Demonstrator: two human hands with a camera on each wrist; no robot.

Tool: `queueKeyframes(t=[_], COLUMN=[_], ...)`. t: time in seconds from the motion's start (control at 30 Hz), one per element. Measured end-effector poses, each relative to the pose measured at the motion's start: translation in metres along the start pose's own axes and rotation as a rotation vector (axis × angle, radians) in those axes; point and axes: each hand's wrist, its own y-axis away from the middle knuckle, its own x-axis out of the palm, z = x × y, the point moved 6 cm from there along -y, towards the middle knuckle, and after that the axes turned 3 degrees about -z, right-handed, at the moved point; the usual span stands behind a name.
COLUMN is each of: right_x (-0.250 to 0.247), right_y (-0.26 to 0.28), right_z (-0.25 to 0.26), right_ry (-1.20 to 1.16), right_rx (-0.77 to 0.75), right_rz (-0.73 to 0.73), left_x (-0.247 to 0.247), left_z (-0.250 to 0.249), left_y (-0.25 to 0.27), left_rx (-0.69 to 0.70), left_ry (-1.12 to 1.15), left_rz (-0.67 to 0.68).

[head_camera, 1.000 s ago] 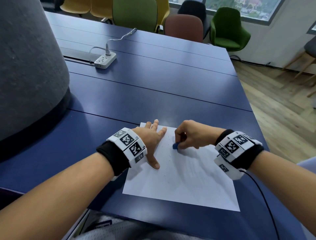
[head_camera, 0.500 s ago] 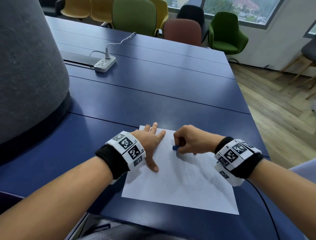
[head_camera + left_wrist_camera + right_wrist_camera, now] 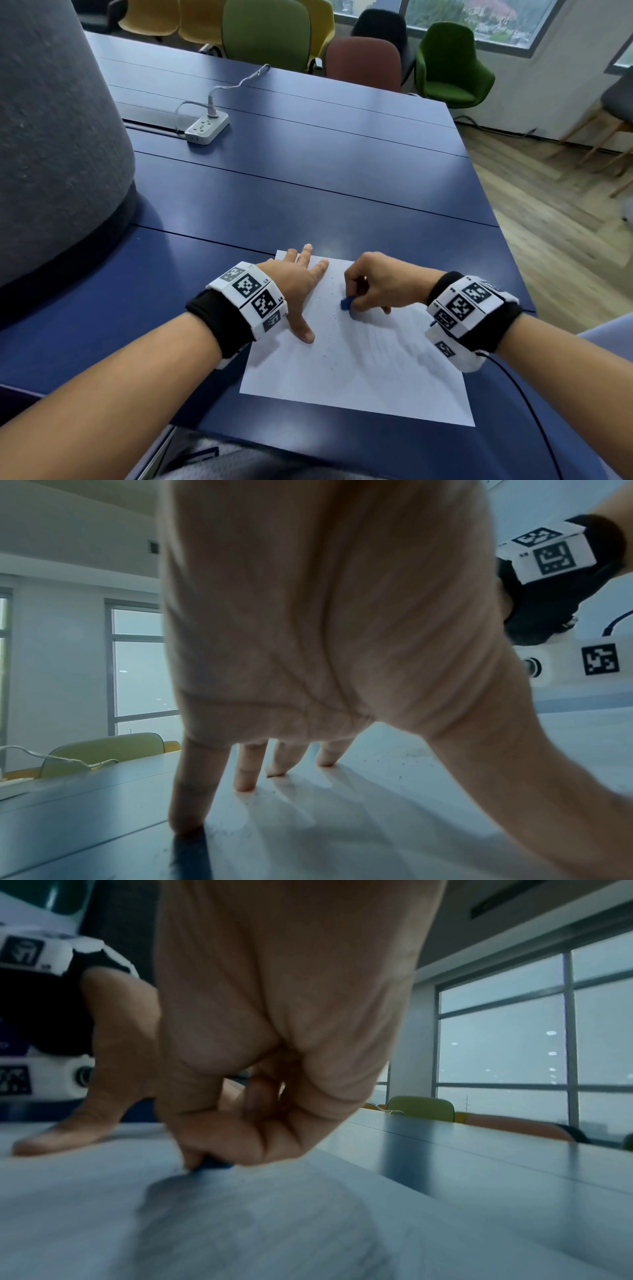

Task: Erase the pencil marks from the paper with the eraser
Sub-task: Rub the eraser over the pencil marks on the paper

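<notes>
Pinning the sheet of paper (image 3: 356,370) flat in the head view, the left hand (image 3: 298,287) lies spread, fingers straight and splayed over the sheet's upper-left corner with the thumb reaching back toward the person, probably so the paper cannot slide or wrinkle under rubbing. Just to its right, the right hand (image 3: 380,284) is curled round a small blue eraser (image 3: 346,303), whose tip sticks out below the fingers and touches the paper; a tight, low grip like this lets pressure go straight down onto the marks. Faint grey pencil marks (image 3: 387,346) run across the sheet below and to the right of that hand, and dark crumbs (image 3: 329,329) speckle the paper between the two hands, so I judge the erasing partly done. In the left wrist view, the left hand's fingertips (image 3: 245,785) press down on the pale sheet while the palm arches above it, a stance that holds the paper by its edge and leaves the worked area free. In the right wrist view, the eraser (image 3: 214,1164) shows only as a blue sliver beneath the bunched fingers (image 3: 240,1139), touching the paper, with the other hand's thumb (image 3: 58,1139) flat on the sheet just to the left.
</notes>
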Motion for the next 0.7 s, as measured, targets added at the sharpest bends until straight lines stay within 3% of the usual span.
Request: queueKeyframes(t=[0.07, 0.17, 0.23, 0.33, 0.4, 0.53, 0.7], right_x=[0.001, 0.020, 0.019, 0.003, 0.005, 0.025, 0.011], right_y=[0.002, 0.012, 0.012, 0.003, 0.006, 0.017, 0.013], right_z=[0.001, 0.006, 0.007, -0.001, -0.001, 0.007, 0.003], right_ry=[0.014, 0.064, 0.074, 0.011, -0.003, 0.078, 0.038], right_rx=[-0.017, -0.047, -0.041, 0.006, -0.002, -0.045, -0.023], right_rz=[-0.067, 0.119, 0.159, -0.028, -0.060, 0.215, 0.010], left_x=[0.000, 0.000, 0.000, 0.000, 0.001, 0.000, 0.001], left_z=[0.000, 0.000, -0.001, 0.000, 0.001, 0.000, 0.000], left_y=[0.000, 0.000, 0.000, -0.001, -0.001, -0.001, 0.000], left_rx=[-0.001, -0.003, -0.002, -0.002, -0.002, 0.003, 0.002], left_ry=[0.001, -0.004, -0.005, 0.006, 0.007, 0.007, 0.007], left_rz=[-0.001, 0.003, 0.009, 0.008, 0.013, 0.016, 0.011])
